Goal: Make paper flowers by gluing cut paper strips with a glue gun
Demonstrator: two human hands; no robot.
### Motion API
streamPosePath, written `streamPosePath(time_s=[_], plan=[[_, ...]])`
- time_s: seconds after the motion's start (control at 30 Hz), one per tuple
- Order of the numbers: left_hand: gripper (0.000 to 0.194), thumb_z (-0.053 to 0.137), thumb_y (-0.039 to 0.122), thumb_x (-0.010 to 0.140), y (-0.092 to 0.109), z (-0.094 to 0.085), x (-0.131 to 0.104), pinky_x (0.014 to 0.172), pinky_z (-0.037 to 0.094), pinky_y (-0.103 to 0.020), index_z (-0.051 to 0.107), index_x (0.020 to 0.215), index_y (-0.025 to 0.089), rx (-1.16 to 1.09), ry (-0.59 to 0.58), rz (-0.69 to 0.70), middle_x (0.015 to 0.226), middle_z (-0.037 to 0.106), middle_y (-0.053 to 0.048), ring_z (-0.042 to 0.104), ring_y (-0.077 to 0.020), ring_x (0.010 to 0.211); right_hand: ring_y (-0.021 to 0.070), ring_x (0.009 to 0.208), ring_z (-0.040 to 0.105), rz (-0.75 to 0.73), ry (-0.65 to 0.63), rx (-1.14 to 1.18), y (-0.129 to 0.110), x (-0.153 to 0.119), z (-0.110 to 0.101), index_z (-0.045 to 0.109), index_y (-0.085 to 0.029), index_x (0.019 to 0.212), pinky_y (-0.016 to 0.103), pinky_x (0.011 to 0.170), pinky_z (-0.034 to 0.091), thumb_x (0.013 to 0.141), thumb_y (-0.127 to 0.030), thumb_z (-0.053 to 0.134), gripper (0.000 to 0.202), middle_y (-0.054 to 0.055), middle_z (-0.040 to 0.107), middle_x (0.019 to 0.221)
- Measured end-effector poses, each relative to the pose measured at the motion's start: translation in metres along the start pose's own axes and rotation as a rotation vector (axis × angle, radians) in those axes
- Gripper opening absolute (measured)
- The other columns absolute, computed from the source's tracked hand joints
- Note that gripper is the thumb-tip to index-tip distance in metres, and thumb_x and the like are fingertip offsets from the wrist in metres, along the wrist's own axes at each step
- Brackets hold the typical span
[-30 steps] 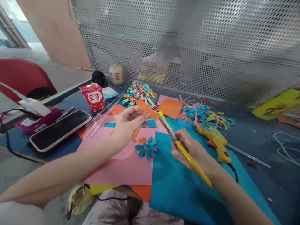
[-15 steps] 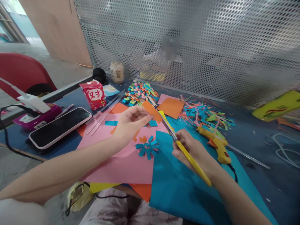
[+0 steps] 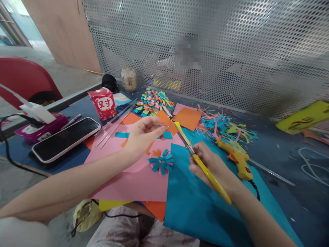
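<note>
My left hand [image 3: 147, 133] pinches a small orange paper piece [image 3: 166, 120] between thumb and fingers, above the pink sheet [image 3: 128, 181]. Yellow-handled scissors [image 3: 208, 173] are gripped in my right hand [image 3: 205, 161]; their blades lie at the right edge of the orange piece. Below my hands, a blue paper flower [image 3: 161, 162] of curled strips rests on the pink sheet, with small orange bits beside it. Flat blue strips [image 3: 122, 135] lie partly behind my left hand. A large blue sheet [image 3: 203, 212] spreads under my right hand.
A yellow glue gun [image 3: 240, 161] lies to the right, its cord trailing. Behind are piles of paper loops [image 3: 154, 103] and paper scraps [image 3: 223, 125]. At left sit a phone [image 3: 66, 140], clear glue sticks [image 3: 106, 135] and a red box [image 3: 103, 104]. A perforated metal panel [image 3: 144, 31] stands behind.
</note>
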State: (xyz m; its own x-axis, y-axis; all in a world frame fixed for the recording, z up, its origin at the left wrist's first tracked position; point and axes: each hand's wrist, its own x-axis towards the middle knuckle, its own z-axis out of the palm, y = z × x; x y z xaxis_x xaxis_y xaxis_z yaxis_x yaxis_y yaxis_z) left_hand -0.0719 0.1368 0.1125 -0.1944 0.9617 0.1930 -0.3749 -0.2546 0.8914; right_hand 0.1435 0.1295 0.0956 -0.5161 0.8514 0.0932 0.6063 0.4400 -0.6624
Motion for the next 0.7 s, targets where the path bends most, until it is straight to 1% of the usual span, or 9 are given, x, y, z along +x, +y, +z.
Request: streamPosePath(time_s=[0.1,0.23,0.43,0.7], plan=[[0.029,0.084,0.027,0.050,0.0000,-0.0002,0.0009,0.048,0.050,-0.022,0.059,0.060,0.017,-0.004,0.001,0.010,0.059,0.063,0.003,0.060,-0.0103,0.051,0.0121,0.052,0.038,-0.013,0.010,0.006,0.0000,0.0001,-0.0001,0.032,-0.026,0.087,0.026,0.047,0.031,0.082,-0.055,0.049,0.035,-0.004,0.043,0.067],[0.029,0.084,0.027,0.050,-0.0002,-0.0005,0.0011,0.048,0.050,-0.021,0.059,0.060,0.016,-0.005,-0.001,0.017,0.057,0.062,0.004,0.059,-0.0089,0.049,0.0116,0.051,0.038,-0.009,0.001,0.008,-0.0002,0.0005,0.0001,0.032,-0.025,0.087,0.026,0.047,0.032,0.081,-0.055,0.050,0.035,-0.004,0.045,0.066],[0.029,0.085,0.027,0.052,-0.0018,-0.0021,0.0008,0.048,0.051,-0.019,0.060,0.061,0.015,-0.012,-0.032,0.018,0.059,0.062,0.004,0.059,-0.0076,0.050,0.0116,0.051,0.039,-0.006,-0.004,-0.003,-0.0023,0.0008,-0.0003,0.032,-0.025,0.087,0.025,0.047,0.033,0.081,-0.055,0.050,0.035,-0.005,0.046,0.065],[0.030,0.085,0.027,0.051,-0.0035,-0.0028,0.0019,0.048,0.051,-0.018,0.060,0.062,0.015,-0.035,-0.042,0.018,0.057,0.063,0.004,0.060,-0.0076,0.049,0.0118,0.050,0.038,0.010,-0.007,-0.020,-0.0055,0.0007,-0.0001,0.032,-0.025,0.086,0.025,0.046,0.032,0.080,-0.057,0.050,0.037,-0.006,0.043,0.063]])
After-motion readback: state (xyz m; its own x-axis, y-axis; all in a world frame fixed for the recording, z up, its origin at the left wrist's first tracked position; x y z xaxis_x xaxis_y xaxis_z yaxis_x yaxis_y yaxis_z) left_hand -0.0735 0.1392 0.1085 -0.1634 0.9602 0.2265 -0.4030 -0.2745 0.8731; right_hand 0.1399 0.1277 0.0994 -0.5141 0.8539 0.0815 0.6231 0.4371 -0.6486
